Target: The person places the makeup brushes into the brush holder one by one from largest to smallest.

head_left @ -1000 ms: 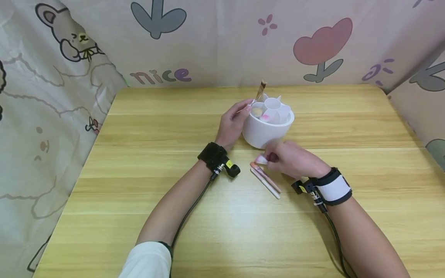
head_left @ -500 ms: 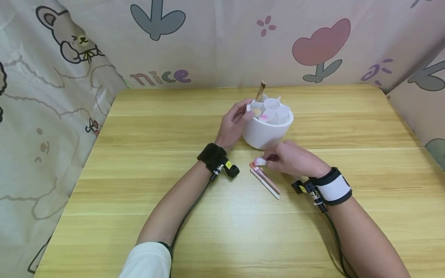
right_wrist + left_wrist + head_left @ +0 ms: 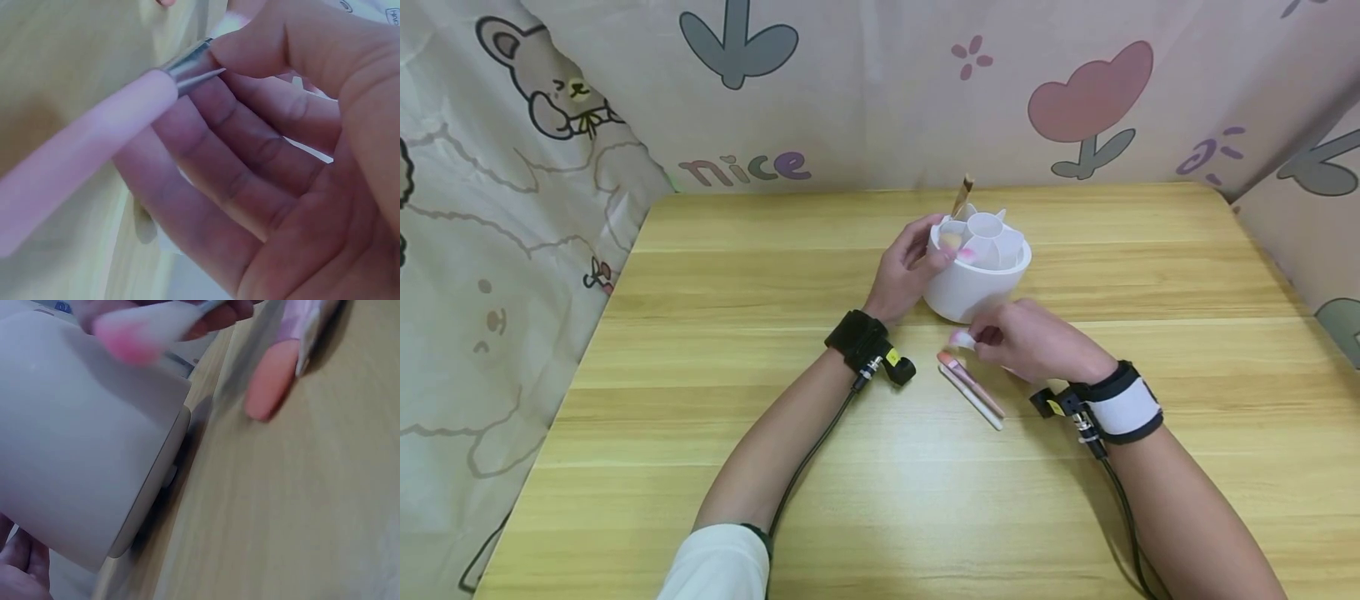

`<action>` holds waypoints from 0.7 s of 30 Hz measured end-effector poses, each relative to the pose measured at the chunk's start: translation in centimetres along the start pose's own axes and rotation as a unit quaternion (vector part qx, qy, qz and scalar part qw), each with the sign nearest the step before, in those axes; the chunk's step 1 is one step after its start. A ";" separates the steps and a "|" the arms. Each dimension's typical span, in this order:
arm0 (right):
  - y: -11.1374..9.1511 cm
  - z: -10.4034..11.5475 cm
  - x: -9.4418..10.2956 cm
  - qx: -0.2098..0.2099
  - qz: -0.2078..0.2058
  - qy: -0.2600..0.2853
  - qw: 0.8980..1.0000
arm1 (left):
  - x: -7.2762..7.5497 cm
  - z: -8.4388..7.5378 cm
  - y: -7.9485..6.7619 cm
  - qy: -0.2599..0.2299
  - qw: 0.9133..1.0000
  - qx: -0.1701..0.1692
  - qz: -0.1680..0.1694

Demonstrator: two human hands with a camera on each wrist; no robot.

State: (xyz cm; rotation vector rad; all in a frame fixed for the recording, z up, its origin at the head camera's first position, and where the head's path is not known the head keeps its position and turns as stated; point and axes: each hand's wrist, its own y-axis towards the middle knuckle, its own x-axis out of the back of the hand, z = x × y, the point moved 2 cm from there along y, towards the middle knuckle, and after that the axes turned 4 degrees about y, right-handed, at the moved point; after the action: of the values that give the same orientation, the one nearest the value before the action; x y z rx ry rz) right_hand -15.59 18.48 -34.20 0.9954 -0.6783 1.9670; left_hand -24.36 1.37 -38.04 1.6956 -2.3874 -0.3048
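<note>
My left hand (image 3: 901, 271) grips the left side of a round white makeup brush holder (image 3: 973, 292), its thumb at the front of the rim. In front of the holder, my right hand (image 3: 1033, 337) pinches a makeup brush (image 3: 94, 134) by its silver ferrule. This brush has a pink handle, and its white bristles (image 3: 140, 334) with pink tips point left, close to the holder's wall. Two makeup brushes lie side by side on the table below: one with coral bristles and a pink handle (image 3: 977, 387), the other with a white handle (image 3: 973, 402).
Dividers split the holder's top into compartments around a round centre cup (image 3: 985, 225). A gold-brown handle (image 3: 962, 196) sticks up at its back left, and brush heads show inside. Behind the wooden table (image 3: 760, 275) hangs a printed curtain (image 3: 880, 92).
The brush in my right hand has tilted, and its handle now shows below the hand. My left thumb has slid lower over the holder's rim. The two lying brushes stay put.
</note>
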 end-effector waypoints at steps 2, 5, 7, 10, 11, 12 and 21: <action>0.0 0.1 0.1 0.001 -0.006 0.004 1.000 | 0.0 0.0 0.0 0.001 1.000 -0.002 0.001; -0.1 0.2 0.3 0.007 -0.016 0.011 1.000 | 0.0 0.0 0.0 -0.003 1.000 -0.003 0.003; -0.1 0.3 0.4 0.013 -0.022 0.013 1.000 | 0.0 0.0 0.0 -0.004 1.000 0.000 0.004; -0.2 0.5 0.7 0.024 -0.033 0.014 0.999 | 0.0 -0.2 -0.1 -0.012 1.000 0.005 0.008; -0.2 0.5 0.8 0.029 -0.038 0.013 0.999 | 0.0 -0.4 -0.1 -0.011 1.000 0.006 0.007; -0.2 0.6 0.9 0.032 -0.043 0.013 0.998 | 0.1 -0.8 -0.3 -0.010 1.000 0.005 0.006; -1.2 1.3 3.0 0.070 -0.130 0.023 0.989 | 0.2 -3.1 -1.0 -0.014 1.000 -0.006 -0.002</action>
State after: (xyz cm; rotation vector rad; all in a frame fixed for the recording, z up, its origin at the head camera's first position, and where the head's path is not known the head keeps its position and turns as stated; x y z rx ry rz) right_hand -15.08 19.41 -30.90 1.0624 -0.3677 1.8185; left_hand -22.68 0.66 -35.34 1.7018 -2.3978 -0.3463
